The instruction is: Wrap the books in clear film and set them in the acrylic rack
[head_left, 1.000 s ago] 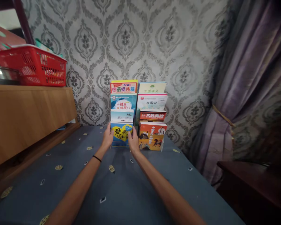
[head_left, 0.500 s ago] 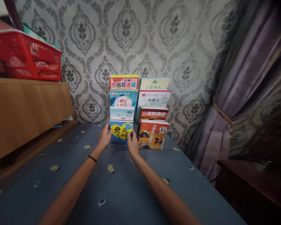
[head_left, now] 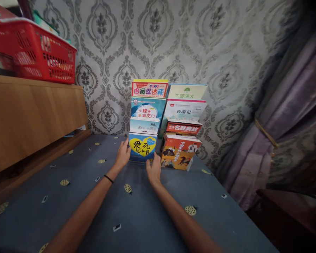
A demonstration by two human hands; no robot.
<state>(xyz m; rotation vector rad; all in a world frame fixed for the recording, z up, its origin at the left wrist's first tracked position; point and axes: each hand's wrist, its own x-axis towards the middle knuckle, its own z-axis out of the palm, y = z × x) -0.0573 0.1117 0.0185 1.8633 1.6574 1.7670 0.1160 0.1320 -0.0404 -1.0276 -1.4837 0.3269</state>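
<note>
A blue book (head_left: 142, 149) with a yellow heart on its cover stands upright at the front of the left column of books. My left hand (head_left: 123, 154) rests against its left edge, fingers stretched forward. At its lower right corner is my right hand (head_left: 154, 169), thumb and fingers apart; I see no firm grip. Behind the blue book rise a pale blue book (head_left: 144, 126), a teal book (head_left: 147, 107) and a red-and-white book (head_left: 149, 90), stepped upward. To the right stands an orange book (head_left: 181, 153), fronting a similar stepped column.
The books stand on a dark blue cloth (head_left: 94, 211) with pineapple prints, close to a patterned wall (head_left: 152, 45). On the left, a red basket (head_left: 60, 61) sits on a wooden cabinet (head_left: 37, 119). A purple curtain (head_left: 274, 116) and a dark piece of furniture (head_left: 292, 211) are at the right.
My right hand has slid down from the blue book's cover to its lower right corner. The left hand stays at the left edge. The whole view has shifted slightly.
</note>
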